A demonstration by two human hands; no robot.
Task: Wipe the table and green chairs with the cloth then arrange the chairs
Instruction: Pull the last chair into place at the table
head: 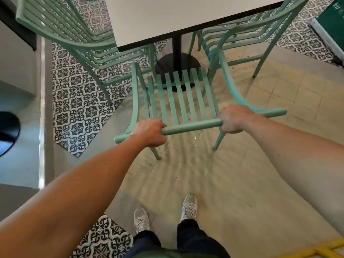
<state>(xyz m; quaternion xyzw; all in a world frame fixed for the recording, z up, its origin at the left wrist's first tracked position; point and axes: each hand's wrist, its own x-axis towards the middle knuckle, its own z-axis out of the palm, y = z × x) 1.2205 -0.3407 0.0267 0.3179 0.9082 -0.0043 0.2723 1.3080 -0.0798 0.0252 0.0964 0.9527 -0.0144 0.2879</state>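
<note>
At the far left a dark round base (7,134) stands on grey floor, part of some other furniture and well apart from the work. Next comes a stack of chairs (78,40), nested one into another at the table's left side; stacking them probably freed the floor and the table edge for wiping.

The left hand (149,133) grips the top rail of the chair (178,97) near its left end, fingers curled over the bar and pressed together, knuckles up. An overhand hold like this suits pushing or dragging the chair by its back. The chair faces the table (167,17), its slatted seat pointing at the black pedestal (176,53), its front part near the table edge, so it seems to be lined up to slide under.

The right hand (236,119) holds the same rail toward its right end, fingers wrapped round it in the same way. Two hands set apart on the rail keep the chair square as it moves.

Right of the table a second stack (242,34) of chairs waits, likely to be set out after this one. No cloth shows anywhere, and both hands are full of the rail, so wiping looks finished and arranging is the step in hand. The person's shoes (189,206) stand behind the chair on the pale tiles.
</note>
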